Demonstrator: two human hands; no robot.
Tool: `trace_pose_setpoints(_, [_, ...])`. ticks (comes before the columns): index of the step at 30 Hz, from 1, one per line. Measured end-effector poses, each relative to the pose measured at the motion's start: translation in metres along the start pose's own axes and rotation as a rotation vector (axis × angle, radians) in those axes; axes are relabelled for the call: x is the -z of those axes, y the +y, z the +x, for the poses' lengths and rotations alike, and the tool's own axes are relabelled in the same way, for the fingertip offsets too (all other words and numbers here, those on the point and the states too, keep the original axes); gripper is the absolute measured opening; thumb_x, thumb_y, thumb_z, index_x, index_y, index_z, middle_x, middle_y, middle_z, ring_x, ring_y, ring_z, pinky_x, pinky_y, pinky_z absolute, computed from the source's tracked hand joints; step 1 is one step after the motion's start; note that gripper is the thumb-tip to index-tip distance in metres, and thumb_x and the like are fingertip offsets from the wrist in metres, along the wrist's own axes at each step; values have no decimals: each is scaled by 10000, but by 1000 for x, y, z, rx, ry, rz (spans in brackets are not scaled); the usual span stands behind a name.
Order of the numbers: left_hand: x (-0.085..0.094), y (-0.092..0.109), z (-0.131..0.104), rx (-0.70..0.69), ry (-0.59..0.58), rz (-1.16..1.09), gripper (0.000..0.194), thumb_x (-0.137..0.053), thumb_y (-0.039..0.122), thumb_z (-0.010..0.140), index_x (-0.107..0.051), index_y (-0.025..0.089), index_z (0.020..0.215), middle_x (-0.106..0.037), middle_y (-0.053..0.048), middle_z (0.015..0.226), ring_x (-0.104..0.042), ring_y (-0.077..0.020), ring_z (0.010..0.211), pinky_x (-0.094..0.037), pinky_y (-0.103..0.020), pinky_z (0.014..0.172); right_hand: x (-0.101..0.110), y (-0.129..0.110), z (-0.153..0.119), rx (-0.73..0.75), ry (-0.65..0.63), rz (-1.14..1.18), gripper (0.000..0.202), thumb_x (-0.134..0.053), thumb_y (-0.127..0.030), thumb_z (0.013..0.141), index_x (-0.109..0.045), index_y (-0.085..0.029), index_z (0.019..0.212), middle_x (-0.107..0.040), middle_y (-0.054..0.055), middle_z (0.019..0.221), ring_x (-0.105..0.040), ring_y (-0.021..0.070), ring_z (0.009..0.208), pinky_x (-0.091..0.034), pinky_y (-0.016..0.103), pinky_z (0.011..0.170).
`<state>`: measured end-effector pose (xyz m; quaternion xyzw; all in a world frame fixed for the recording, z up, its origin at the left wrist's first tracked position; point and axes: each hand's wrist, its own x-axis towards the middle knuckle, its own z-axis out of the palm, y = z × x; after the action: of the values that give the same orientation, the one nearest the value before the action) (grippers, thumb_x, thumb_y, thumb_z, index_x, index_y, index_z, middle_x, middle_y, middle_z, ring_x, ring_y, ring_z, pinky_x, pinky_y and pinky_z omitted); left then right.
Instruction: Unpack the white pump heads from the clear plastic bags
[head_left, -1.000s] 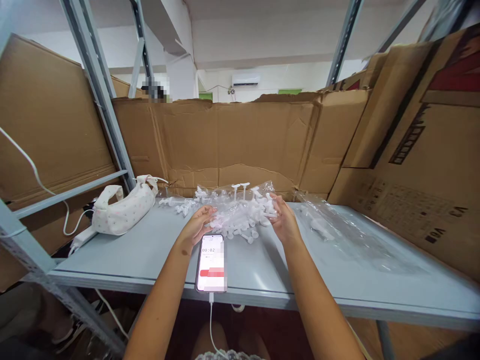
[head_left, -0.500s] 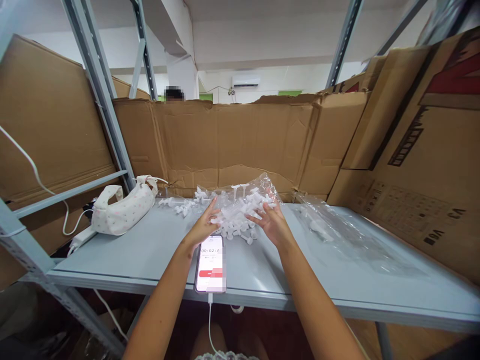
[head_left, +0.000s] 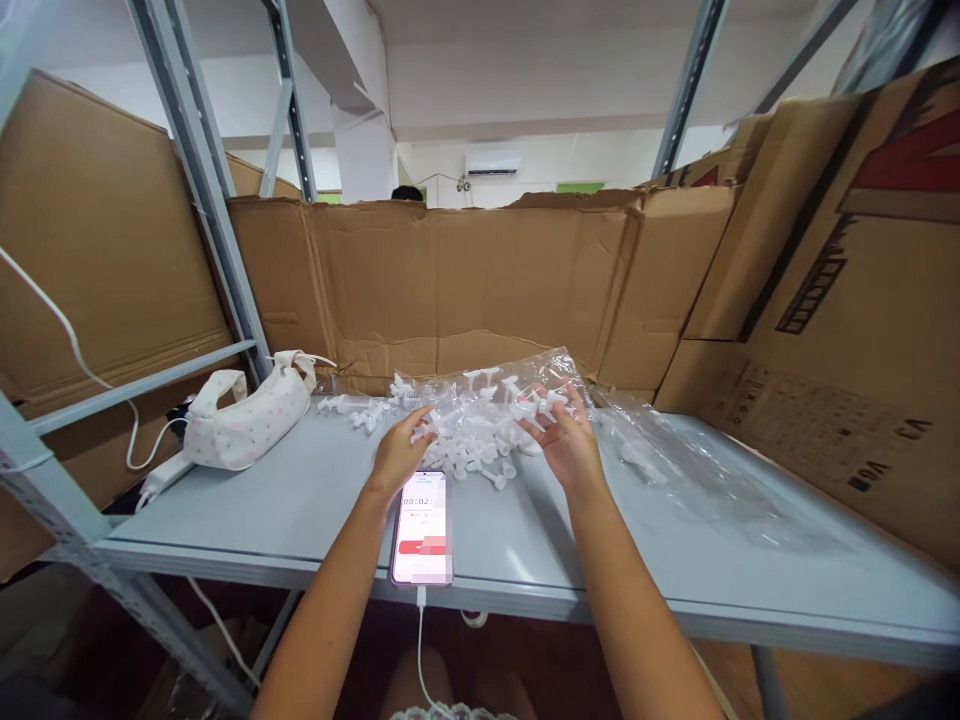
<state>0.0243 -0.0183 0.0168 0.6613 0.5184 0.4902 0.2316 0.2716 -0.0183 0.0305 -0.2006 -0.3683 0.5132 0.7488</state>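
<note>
A clear plastic bag full of small white plastic parts lies at the back middle of the grey shelf top. More white parts lie loose to its left. My left hand rests on the bag's left side, fingers spread on the plastic. My right hand touches the bag's right side with fingers apart, palm toward the heap. Whether either hand pinches the film I cannot tell. A phone showing a running timer lies just in front of my left hand.
A white spotted pouch lies at the left by a grey shelf post. Another clear bag lies to the right. Cardboard sheets wall the back and both sides. A white cable hangs from the phone.
My right hand has shifted right and back along the bag, and the bag's film has spread wider to the right. My left hand stayed on the bag's left side.
</note>
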Motion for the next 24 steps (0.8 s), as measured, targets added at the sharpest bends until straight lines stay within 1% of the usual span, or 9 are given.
trace_pose_setpoints(2, [1, 0, 1, -6, 42, 5, 438, -590, 311, 782, -590, 294, 1220, -623, -35, 978, -572, -205, 899, -438, -288, 789, 3, -2, 2, 37, 31, 10, 612, -749, -333, 672, -480, -383, 1220, -634, -12, 1136, -665, 171, 893, -546, 455, 821])
trace_pose_setpoints(5, [3, -3, 4, -11, 153, -9, 434, -579, 303, 787, -589, 269, 1219, -624, -32, 918, -578, -194, 855, -434, -283, 776, 10, -6, 5, 134, 106, -8, 588, -746, -352, 676, -484, -371, 1202, -614, 1, 1176, -667, 171, 888, -560, 427, 789])
trace_pose_setpoints(8, [5, -9, 7, 10, 265, -61, 450, -596, 310, 774, -582, 256, 1220, -636, -32, 912, -591, -184, 811, -433, -278, 765, 16, -11, 7, 230, 185, -70, 585, -722, -382, 695, -462, -379, 1219, -590, 3, 1217, -665, 166, 905, -570, 383, 754])
trace_pose_setpoints(11, [6, -14, 9, 44, 338, -52, 455, -583, 327, 783, -564, 244, 1231, -645, -39, 934, -597, -180, 808, -435, -278, 772, 17, -13, 6, 282, 226, -158, 581, -689, -402, 721, -441, -373, 1247, -583, 13, 1233, -658, 169, 944, -565, 347, 740])
trace_pose_setpoints(14, [6, -18, 11, 39, 381, -37, 476, -561, 359, 800, -536, 230, 1257, -642, -48, 944, -590, -174, 805, -436, -281, 779, 12, -10, 4, 330, 206, -255, 565, -654, -418, 749, -442, -350, 1269, -575, 39, 1256, -656, 177, 957, -549, 339, 749])
trace_pose_setpoints(16, [6, -19, 11, 27, 390, -66, 482, -564, 367, 797, -534, 231, 1258, -641, -45, 933, -588, -170, 791, -436, -275, 769, 7, -8, 3, 363, 159, -337, 548, -632, -426, 765, -451, -341, 1275, -565, 51, 1275, -648, 180, 974, -535, 350, 783])
trace_pose_setpoints(18, [5, -20, 11, 21, 384, -85, 470, -577, 357, 785, -552, 233, 1238, -642, -37, 911, -589, -167, 774, -432, -268, 749, 3, -5, 3, 391, 105, -407, 560, -618, -431, 774, -442, -331, 1296, -550, 68, 1300, -629, 194, 1024, -515, 371, 829])
trace_pose_setpoints(21, [4, -21, 11, 14, 368, -61, 457, -591, 343, 770, -572, 236, 1214, -638, -27, 875, -581, -161, 727, -424, -259, 707, -3, -3, 6, 436, 50, -460, 638, -627, -417, 770, -383, -319, 1351, -521, 83, 1336, -579, 218, 1122, -470, 402, 911])
trace_pose_setpoints(24, [3, -21, 11, 3, 356, -38, 455, -577, 350, 781, -564, 241, 1222, -630, -23, 882, -572, -155, 722, -419, -255, 698, -9, -2, 11, 465, 1, -495, 672, -635, -393, 775, -347, -319, 1377, -515, 80, 1343, -535, 215, 1184, -419, 413, 980])
